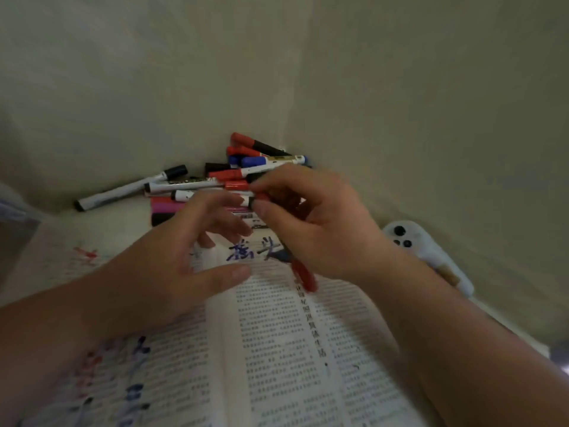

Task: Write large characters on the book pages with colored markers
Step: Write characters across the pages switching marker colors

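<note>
Right hand (pixel 311 229) first: thumb and fingertips (pixel 261 208) are pinched on the near end of a marker (pixel 246 201) at the edge of the pile, and a red piece, a cap or a second pen (pixel 303 275), I can't tell which, pokes out under the palm. The left hand (pixel 172 260) is spread open just beside it, fingers curled, gripping nothing, hovering over the top of the page.

Those markers look light, stiff, smooth plastic, so they'll slip and roll if nudged. Best taken by the barrel near the tip for writing, with the cap pulled straight off.

Out from the hands, the pile of markers (pixel 240 174) sits against the wall, red, blue and black caps jumbled. The open book (pixel 277 349) lies right under both wrists; thin paper, likely to bleed and wrinkle, so it wants a hand pressing it flat. Blue characters (pixel 240 251) already sit at the top. A phone (pixel 428 251) lies to the right.
</note>
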